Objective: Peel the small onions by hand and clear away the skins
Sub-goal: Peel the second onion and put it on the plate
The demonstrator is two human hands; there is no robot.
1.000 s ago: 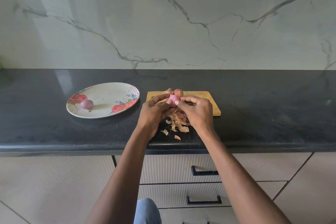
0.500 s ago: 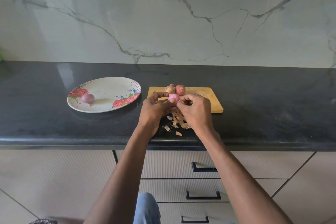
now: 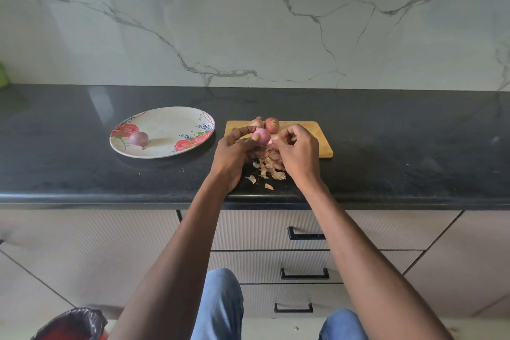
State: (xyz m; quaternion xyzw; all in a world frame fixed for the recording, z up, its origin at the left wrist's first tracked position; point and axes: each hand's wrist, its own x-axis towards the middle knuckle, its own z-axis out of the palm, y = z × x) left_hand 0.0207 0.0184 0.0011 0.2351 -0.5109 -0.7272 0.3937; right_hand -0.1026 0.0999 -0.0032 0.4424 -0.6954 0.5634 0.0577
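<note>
My left hand (image 3: 234, 152) holds a small pink peeled onion (image 3: 262, 136) between thumb and fingers, just above the near left corner of the wooden cutting board (image 3: 317, 132). My right hand (image 3: 298, 152) is beside it, fingers pinched on a thin strip of skin (image 3: 273, 141) next to the onion. Two unpeeled onions (image 3: 271, 124) lie on the board's far left. A pile of dry onion skins (image 3: 269, 167) sits on the counter below my hands. One peeled onion (image 3: 138, 138) rests on the floral plate (image 3: 165, 130) to the left.
The black countertop (image 3: 400, 146) runs the full width, with a marble wall behind. Drawers with black handles (image 3: 305, 273) are below the counter edge. A bin lined with a dark bag (image 3: 71, 323) stands on the floor at lower left.
My hands have drawn slightly apart; the right hand has pulled away from the onion with a bit of skin. The camera has tilted further down.
</note>
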